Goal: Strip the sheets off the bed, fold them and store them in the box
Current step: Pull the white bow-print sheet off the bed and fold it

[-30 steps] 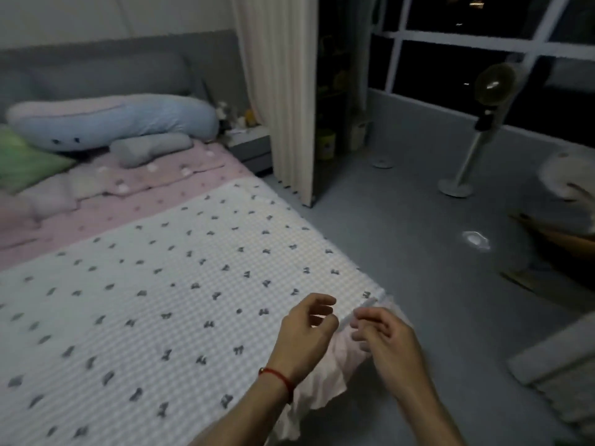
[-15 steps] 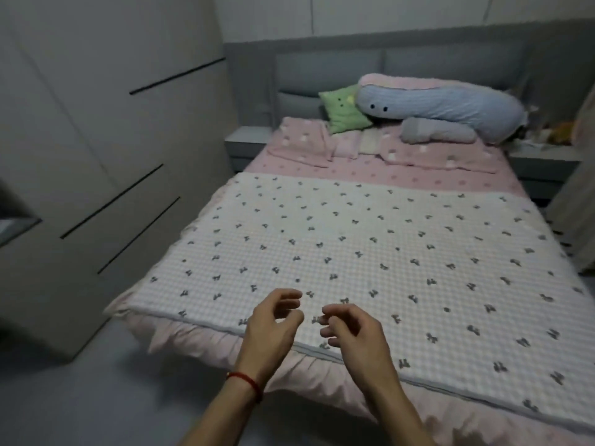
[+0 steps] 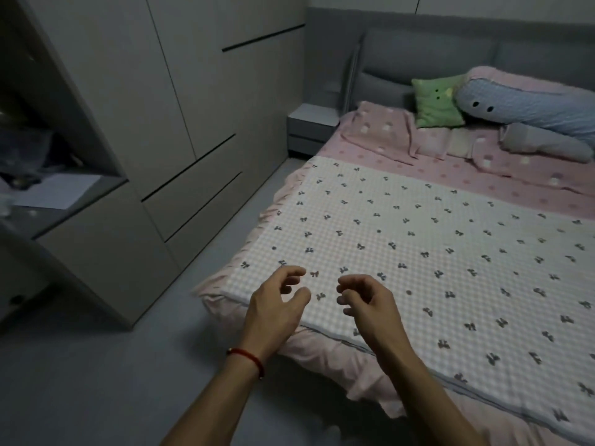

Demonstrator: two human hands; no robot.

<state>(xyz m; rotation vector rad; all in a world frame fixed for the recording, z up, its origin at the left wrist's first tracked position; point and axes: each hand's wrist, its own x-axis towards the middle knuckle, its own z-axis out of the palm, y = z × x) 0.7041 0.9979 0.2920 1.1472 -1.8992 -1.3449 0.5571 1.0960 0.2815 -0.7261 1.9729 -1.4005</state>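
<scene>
Head view: both hands hover over the near left corner of the bed [image 3: 322, 355], fingers loosely curled and holding nothing. The left hand [image 3: 277, 312] sits beside the right hand [image 3: 370, 305], a small gap between them, neither clearly touching the cloth. Beneath them lies the checked sheet [image 3: 434, 252] with small dark bows, spread flat over the pink sheet [image 3: 450, 175], whose frill hangs off the near edge. Pillows [image 3: 528, 107] rest at the far end. A wardrobe [image 3: 180, 130] stands left. No box is in view.

The strip looks not yet begun. I would pinch the checked sheet's grey-trimmed near edge with both hands apart, then lift it toward the far end, keeping the pink sheet down.
</scene>
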